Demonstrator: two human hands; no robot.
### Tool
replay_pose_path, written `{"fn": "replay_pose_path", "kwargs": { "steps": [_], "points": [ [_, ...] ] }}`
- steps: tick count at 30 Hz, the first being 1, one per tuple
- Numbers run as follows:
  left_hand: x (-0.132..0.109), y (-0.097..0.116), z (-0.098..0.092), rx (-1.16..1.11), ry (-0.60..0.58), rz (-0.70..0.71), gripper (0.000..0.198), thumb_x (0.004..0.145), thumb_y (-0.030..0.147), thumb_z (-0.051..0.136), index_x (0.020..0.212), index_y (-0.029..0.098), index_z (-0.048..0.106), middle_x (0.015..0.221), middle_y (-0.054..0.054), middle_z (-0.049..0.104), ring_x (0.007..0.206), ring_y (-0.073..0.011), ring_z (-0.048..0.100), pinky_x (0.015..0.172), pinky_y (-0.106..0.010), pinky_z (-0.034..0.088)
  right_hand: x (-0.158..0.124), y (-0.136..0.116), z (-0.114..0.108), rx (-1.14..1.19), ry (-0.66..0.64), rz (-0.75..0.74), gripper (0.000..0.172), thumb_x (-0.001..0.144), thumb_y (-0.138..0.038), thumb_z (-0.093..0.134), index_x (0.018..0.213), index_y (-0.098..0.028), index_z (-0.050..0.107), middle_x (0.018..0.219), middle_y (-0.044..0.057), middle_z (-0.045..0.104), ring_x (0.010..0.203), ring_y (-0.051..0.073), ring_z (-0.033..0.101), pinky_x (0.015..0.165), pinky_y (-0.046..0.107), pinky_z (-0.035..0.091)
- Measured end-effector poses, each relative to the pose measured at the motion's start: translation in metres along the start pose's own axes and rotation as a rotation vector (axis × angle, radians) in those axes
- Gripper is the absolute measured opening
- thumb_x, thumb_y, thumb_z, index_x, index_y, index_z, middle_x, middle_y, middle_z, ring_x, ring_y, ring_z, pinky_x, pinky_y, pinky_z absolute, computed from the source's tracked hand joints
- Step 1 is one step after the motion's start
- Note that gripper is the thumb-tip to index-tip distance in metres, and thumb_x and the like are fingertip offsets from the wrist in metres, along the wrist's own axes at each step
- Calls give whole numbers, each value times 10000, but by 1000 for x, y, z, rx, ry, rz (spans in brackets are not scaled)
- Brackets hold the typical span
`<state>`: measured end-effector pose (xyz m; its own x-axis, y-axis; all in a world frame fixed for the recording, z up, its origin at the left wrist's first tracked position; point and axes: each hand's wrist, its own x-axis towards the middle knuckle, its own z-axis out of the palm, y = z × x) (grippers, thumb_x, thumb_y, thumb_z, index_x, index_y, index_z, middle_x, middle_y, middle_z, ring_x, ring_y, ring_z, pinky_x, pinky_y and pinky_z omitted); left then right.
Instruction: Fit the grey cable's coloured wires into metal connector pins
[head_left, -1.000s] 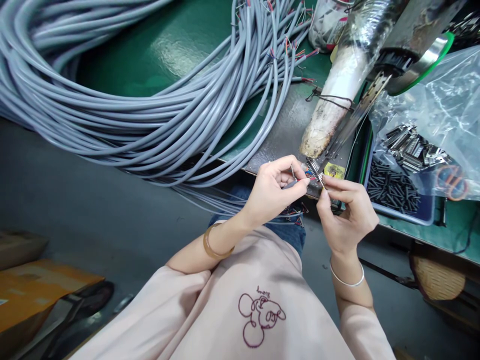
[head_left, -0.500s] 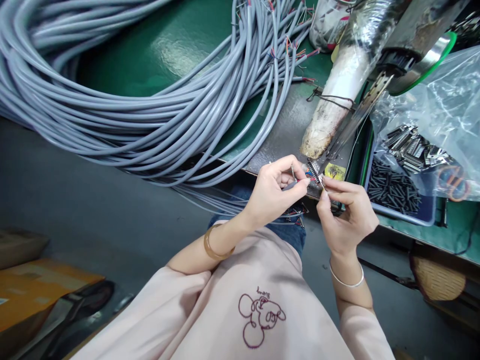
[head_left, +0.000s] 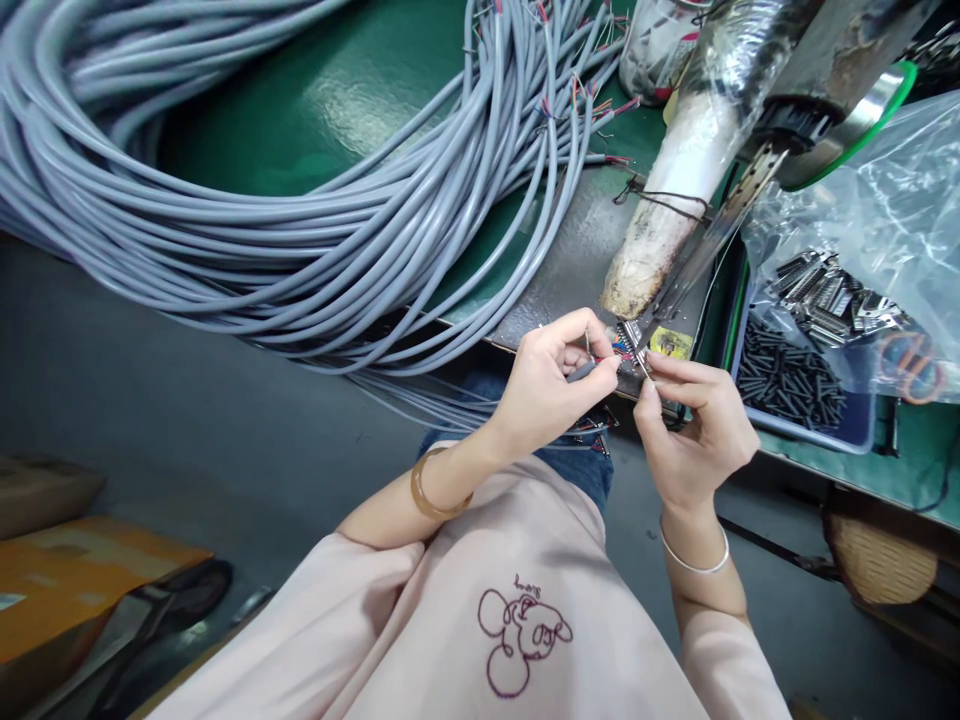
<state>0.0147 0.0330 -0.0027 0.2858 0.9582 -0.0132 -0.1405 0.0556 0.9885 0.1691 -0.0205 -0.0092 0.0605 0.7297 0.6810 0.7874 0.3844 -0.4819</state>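
Note:
My left hand (head_left: 551, 385) is closed in a pinch on the end of a grey cable (head_left: 581, 371), whose thin coloured wires stick out toward the right. My right hand (head_left: 694, 425) is closed too, thumb and forefinger pinching a small metal connector piece (head_left: 642, 362) right at those wire ends. Both hands meet at the front edge of the green bench (head_left: 337, 90), just below a strip of metal terminals (head_left: 697, 245) that feeds down from a machine.
A big coil of grey cables (head_left: 225, 220) fills the left of the bench, with stripped ends (head_left: 577, 100) near the top. A white wrapped machine arm (head_left: 675, 200) slants at right. A blue tray of black sleeves (head_left: 787, 385) and a plastic bag of metal parts (head_left: 840, 290) lie at right.

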Motion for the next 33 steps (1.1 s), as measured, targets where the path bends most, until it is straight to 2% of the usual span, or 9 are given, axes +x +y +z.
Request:
{"fn": "replay_pose_path", "kwargs": {
  "steps": [9, 17, 23, 26, 33],
  "points": [
    [0, 5, 1, -5, 10, -2, 196, 833, 182, 657, 727, 181, 492, 732, 19, 505, 509, -35, 404, 447, -208, 310, 6, -2, 2, -10, 30, -26, 168, 825, -92, 732, 861, -222, 631, 991, 17, 783, 884, 169, 757, 787, 328, 629],
    [1, 7, 0, -19, 1, 5, 176, 836, 191, 662, 742, 178, 515, 756, 13, 541, 537, -43, 436, 473, -197, 358, 6, -4, 2, -39, 44, -37, 175, 816, -94, 748, 881, -229, 659, 1005, 20, 788, 891, 178, 765, 806, 332, 644],
    [0, 1, -3, 15, -28, -38, 143, 813, 151, 654, 747, 169, 529, 778, 13, 575, 509, -23, 427, 464, -176, 355, -1, -1, 0, -77, 3, -98, 211, 797, -82, 753, 877, -221, 616, 1029, 35, 792, 854, 161, 771, 736, 267, 629],
    [-1, 0, -2, 25, -26, -40, 138, 808, 149, 654, 750, 166, 530, 834, -6, 620, 513, -20, 440, 462, -174, 358, -1, -2, 0, -67, 16, -85, 218, 798, -74, 757, 877, -226, 621, 999, 20, 795, 846, 155, 769, 750, 269, 625],
    [-1, 3, 0, 56, -7, 12, 133, 836, 154, 637, 755, 168, 533, 807, 4, 602, 527, -29, 445, 486, -183, 366, 6, -5, 1, -60, 25, -36, 208, 805, -70, 764, 871, -228, 647, 957, 10, 787, 860, 159, 764, 779, 292, 631]
  ]
}}
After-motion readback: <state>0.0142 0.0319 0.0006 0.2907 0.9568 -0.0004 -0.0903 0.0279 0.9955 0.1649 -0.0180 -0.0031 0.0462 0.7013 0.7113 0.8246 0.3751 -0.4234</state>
